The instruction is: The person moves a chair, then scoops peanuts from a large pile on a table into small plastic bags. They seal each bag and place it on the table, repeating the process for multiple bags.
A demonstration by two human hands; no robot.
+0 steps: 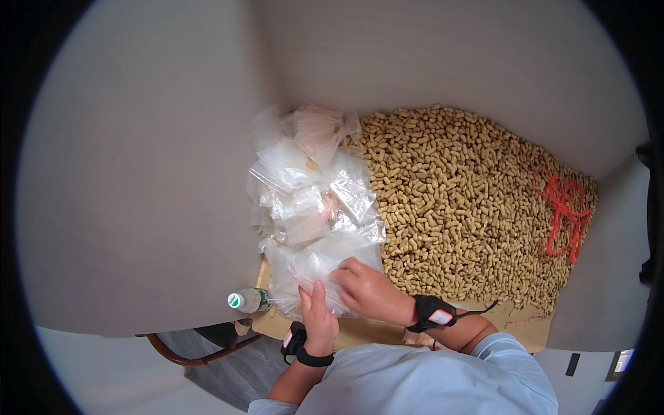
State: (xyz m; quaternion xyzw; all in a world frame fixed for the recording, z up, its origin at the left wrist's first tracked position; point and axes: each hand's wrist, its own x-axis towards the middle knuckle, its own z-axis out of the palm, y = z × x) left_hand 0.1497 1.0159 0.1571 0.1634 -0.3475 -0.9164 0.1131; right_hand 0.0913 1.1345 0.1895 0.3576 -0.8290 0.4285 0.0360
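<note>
My left hand (318, 315) is closed on a clear plastic zip bag (302, 280) with a pinkish seal line, its thumb lying along the edge. Close beside it, my right hand (363, 290) has its fingers bent at the same bag; whether they pinch it is blurred. Beyond both hands lies a heap of clear plastic zip bags (306, 207), some with pink seal lines. A large pile of unshelled peanuts (456, 207) spreads to the right of the bags. Each wrist wears a black strapped device.
A capped plastic bottle (251, 300) lies left of my left hand. Tangled red plastic twine (566, 218) rests on the peanuts at the right. Cardboard (363, 334) shows along the near edge. Grey walls (155, 181) rise left and behind. A curved wooden chair part (207, 359) stands lower left.
</note>
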